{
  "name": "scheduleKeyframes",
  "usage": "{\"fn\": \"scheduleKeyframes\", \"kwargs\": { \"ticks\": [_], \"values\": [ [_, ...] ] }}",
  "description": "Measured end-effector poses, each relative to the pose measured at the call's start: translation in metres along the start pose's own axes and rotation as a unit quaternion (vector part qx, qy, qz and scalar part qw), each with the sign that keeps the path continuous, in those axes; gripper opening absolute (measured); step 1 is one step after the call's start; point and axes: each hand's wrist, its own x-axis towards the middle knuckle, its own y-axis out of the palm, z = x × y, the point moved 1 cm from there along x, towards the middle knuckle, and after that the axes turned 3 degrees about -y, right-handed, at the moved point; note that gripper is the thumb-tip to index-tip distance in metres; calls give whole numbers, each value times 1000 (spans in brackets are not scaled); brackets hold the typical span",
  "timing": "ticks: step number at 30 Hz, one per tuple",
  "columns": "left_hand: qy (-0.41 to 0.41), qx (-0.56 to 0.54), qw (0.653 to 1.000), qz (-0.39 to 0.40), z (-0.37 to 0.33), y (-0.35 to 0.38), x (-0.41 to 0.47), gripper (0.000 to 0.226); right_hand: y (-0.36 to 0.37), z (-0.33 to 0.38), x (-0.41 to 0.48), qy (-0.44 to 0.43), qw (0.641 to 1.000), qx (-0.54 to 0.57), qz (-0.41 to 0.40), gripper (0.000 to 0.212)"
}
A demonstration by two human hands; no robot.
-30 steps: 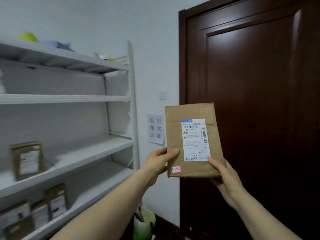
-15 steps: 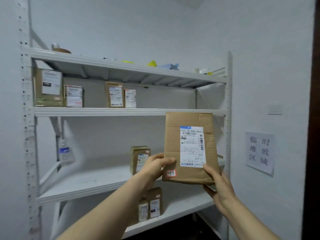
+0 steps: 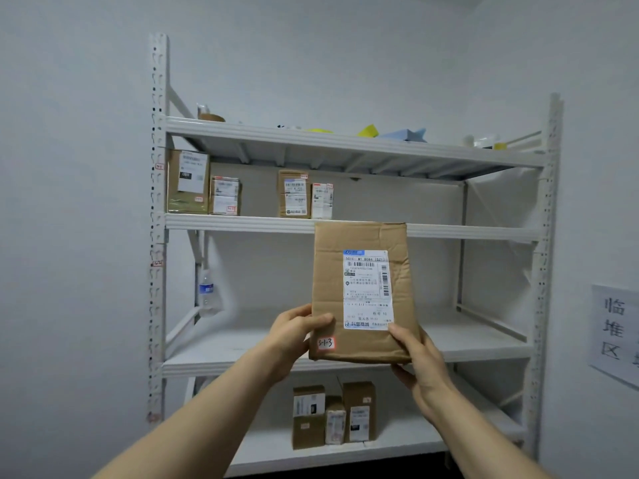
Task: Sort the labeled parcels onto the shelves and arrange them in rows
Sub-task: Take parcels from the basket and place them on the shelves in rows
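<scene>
I hold a flat brown cardboard parcel (image 3: 328, 288) upright in front of the white shelf unit (image 3: 345, 227). It carries a white shipping label and a small red-edged tag reading 3-1-3 at its lower left. My left hand (image 3: 294, 335) grips its lower left edge, and my right hand (image 3: 415, 354) supports its lower right corner. Several labeled parcels (image 3: 294, 195) stand in a row on the second shelf. Three more parcels (image 3: 332, 416) stand on the bottom shelf. The parcel hides part of the third shelf (image 3: 224, 350) behind it.
A water bottle (image 3: 206, 293) hangs by the left post. Small coloured items (image 3: 397, 134) and a tape roll (image 3: 211, 116) lie on the top shelf. A paper sign (image 3: 615, 333) is stuck on the right wall. Small red tags mark the left post.
My view has swung left from the dark door to face the shelf unit squarely. Both hands kept the same grip on the parcel, which stays at chest height.
</scene>
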Motion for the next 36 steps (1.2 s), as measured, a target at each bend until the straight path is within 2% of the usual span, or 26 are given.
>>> {"fn": "scheduleKeyframes", "kwargs": {
  "ticks": [12, 21, 25, 28, 32, 36],
  "values": [
    [-13, 0, 999, -48, 5, 1, 4, 17, -1, -9, 10, 9, 999, 18, 33, 50],
    [17, 56, 998, -40, 6, 17, 34, 32, -23, -4, 46, -13, 999, 12, 40, 42],
    [33, 54, 998, -19, 5, 27, 50, 57, -30, 1, 64, -21, 999, 16, 36, 41],
    [45, 34, 998, -39, 1, 28, 63, 75, -25, 7, 77, -36, 998, 24, 50, 31],
    [64, 34, 996, -57, -18, 16, 79, 70, -2, 7, 105, -34, 996, 32, 82, 30],
    [79, 46, 995, -44, -37, -31, 108, 99, 41, -4, 143, -28, 992, 32, 119, 30]
  ]
}}
